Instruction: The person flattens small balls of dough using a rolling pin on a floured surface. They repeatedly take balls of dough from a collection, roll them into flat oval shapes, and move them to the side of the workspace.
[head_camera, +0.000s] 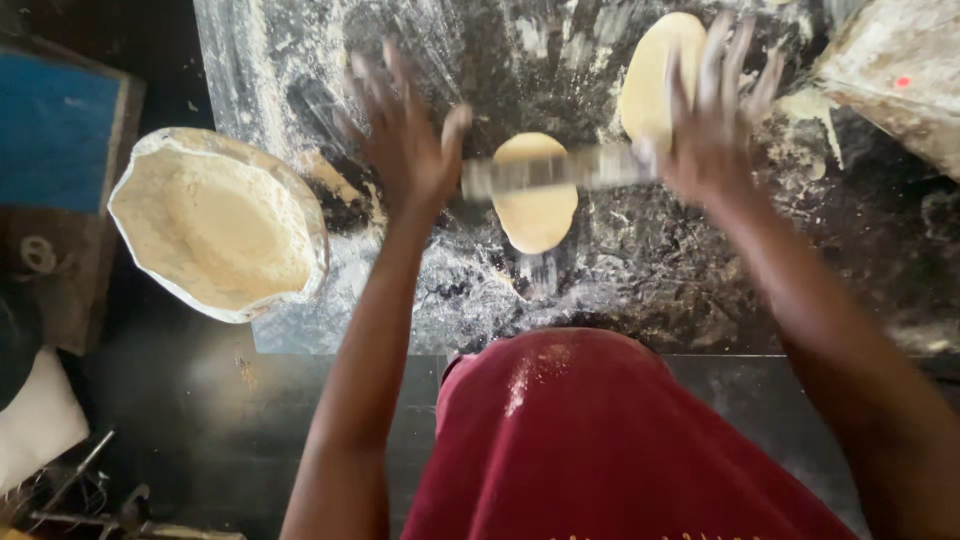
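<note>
1. Both hands lie flat, fingers spread, on a rolling pin: left hand on its left end, right hand on its right
2. The pin crosses an oval dough disc on the floured dark bench
3. A second dough piece lies beyond, near the right hand
4. A flour bowl sits at the bench's left edge

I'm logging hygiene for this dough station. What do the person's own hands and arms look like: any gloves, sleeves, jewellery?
Both arms are bare, with no sleeves in view. The left hand and right hand have no gloves; fingers look flour-dusted. No watch or bracelet shows; rings can't be judged through motion blur.
</note>
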